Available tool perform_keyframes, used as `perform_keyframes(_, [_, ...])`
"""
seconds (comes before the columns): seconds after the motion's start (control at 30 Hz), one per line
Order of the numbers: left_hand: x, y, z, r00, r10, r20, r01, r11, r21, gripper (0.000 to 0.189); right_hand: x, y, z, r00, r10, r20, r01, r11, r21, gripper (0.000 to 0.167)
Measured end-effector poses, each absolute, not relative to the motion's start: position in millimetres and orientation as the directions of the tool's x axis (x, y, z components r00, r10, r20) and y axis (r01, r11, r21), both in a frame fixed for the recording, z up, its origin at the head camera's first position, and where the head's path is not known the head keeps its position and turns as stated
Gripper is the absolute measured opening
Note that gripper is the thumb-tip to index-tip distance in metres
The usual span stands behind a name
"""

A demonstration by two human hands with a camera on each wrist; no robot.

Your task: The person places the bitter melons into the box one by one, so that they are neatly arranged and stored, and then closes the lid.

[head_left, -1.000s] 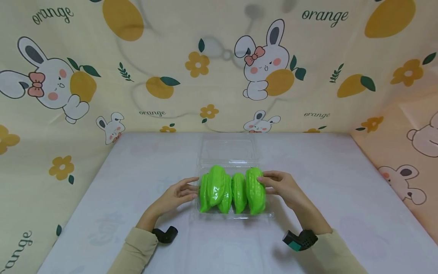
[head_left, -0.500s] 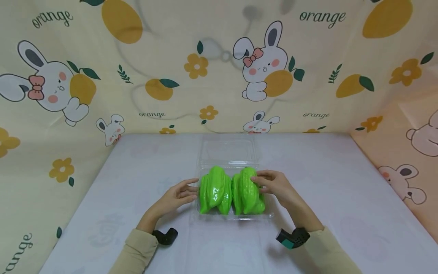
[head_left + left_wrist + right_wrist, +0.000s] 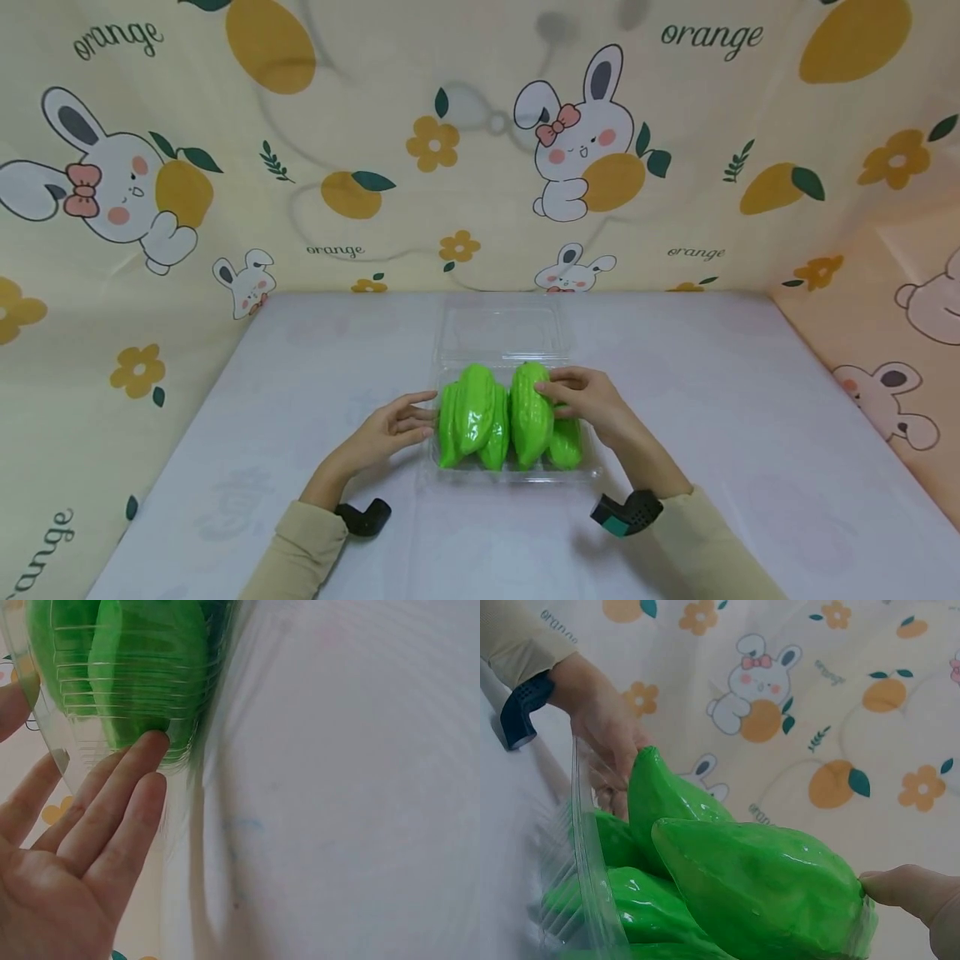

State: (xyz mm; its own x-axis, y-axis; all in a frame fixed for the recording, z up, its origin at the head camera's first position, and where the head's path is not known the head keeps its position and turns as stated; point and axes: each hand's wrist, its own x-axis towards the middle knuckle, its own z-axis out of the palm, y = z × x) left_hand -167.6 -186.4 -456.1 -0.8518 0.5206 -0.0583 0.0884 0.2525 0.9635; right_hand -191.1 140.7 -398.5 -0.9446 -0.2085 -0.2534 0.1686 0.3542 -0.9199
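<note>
A clear plastic clamshell box (image 3: 517, 477) holds several bright green, ridged, pointed fruits, glossy as if toys. My right hand (image 3: 592, 404) holds one green fruit (image 3: 530, 421) over the right half; in the right wrist view the thumb (image 3: 904, 892) presses on the blunt end of this fruit (image 3: 769, 889), its other fingers hidden. Below it shows another green fruit (image 3: 566, 443). On the left, one fruit (image 3: 475, 408) lies across others. My left hand (image 3: 390, 429) touches the box's left wall with extended fingers, its fingertips (image 3: 156, 742) against the ribbed plastic (image 3: 142, 690).
The box's clear lid (image 3: 501, 327) lies folded back behind it on the white table (image 3: 315, 350). A patterned cloth with rabbits and oranges (image 3: 487, 167) stands behind the table and along its sides. Each wrist wears a black camera (image 3: 630, 510).
My right hand has moved left with the green fruit, from the box's right end toward the middle, uncovering another fruit beneath it. The left hand stays at the left wall.
</note>
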Motion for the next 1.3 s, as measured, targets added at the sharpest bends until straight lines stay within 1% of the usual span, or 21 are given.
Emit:
perform_keyframes(0.4, [-166.8, -186.1, -454.6, -0.850, 0.524, -0.054, 0.085, 0.237, 0.968, 0.065, -197.5, 127.7, -402.8, -0.940, -0.222, -0.258, 0.168, 0.356, -0.919, 0.055])
perform_keyframes(1.1, [-168.6, -185.0, -456.1, -0.847, 0.529, -0.050, 0.088, 0.233, 0.969, 0.065, -199.5, 116.9, -407.3, -0.946, -0.182, -0.266, 0.182, 0.381, -0.906, 0.050])
perform_keyframes(1.3, [-168.4, -185.6, -456.8, -0.846, 0.531, -0.050, 0.089, 0.233, 0.968, 0.064, -200.1, 114.8, -408.1, -0.947, -0.193, -0.257, 0.169, 0.381, -0.909, 0.050])
